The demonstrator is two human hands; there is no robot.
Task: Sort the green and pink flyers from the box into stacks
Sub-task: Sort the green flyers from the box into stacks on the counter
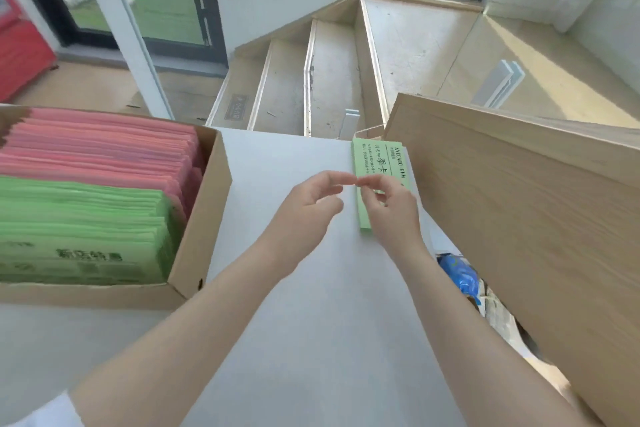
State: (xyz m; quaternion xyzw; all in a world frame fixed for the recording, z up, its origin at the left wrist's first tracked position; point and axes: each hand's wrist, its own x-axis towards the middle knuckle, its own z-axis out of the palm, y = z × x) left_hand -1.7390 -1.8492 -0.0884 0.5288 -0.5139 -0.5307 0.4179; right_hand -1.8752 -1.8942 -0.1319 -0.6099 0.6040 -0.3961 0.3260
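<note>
Meeting almost tip to tip above the white table (311, 322), the forefingers of both hands sit over the near end of the green stack (377, 170). On the right hand (394, 215) the fingers (372, 182) curl loosely with thumb and forefinger drawn close; whether they pinch a sheet's edge or only touch the top of the pile I cannot tell. The left hand (304, 215) hangs relaxed, fingers lightly bent, holding nothing, its forefinger just reaching the stack's left edge.

That stack of folded green flyers lies lengthwise against a tilted wooden panel (519, 218) on the right. Well apart on the left, the cardboard box (207, 218) holds the unsorted supply: green flyers (83, 229) at the near end, pink flyers (100, 146) behind them. No pink stack shows on the table.

My reading is that a green flyer is being squared onto its pile. Next comes a reach left into the box, and any pink flyer taken needs its own spot on the table, beside the green pile
</note>
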